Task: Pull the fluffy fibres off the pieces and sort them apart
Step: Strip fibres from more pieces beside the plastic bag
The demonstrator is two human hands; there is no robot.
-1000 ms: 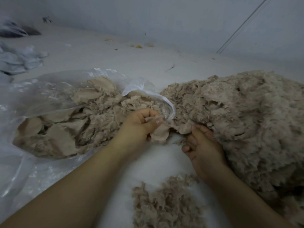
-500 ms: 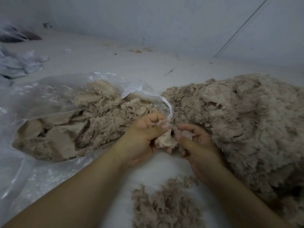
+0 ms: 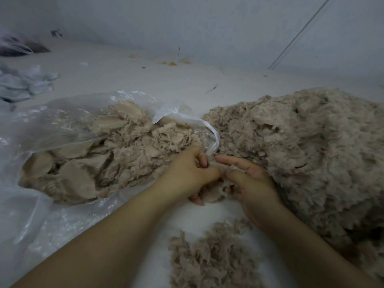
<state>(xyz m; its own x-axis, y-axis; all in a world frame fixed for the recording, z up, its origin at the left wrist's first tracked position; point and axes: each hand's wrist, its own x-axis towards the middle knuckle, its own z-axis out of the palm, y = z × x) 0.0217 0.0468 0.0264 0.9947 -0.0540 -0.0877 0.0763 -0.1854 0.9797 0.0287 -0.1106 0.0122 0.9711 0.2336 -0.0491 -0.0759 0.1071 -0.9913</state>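
Piece (image 3: 212, 194) gripped between both hands (image 3: 220, 175)

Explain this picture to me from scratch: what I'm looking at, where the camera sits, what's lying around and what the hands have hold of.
There is no machine here, only a person's two bare hands. The single picture comes from a camera worn on the person's head, looking forward and down. The left hand and right hand meet in the middle and together grip one small beige piece, apparently to pluck its fluff. To the left lies a clear plastic bag holding flat beige pieces. To the right is a big fluffy heap. Nearest the camera sits a small pile of loose fluff. Everything rests on a white surface.
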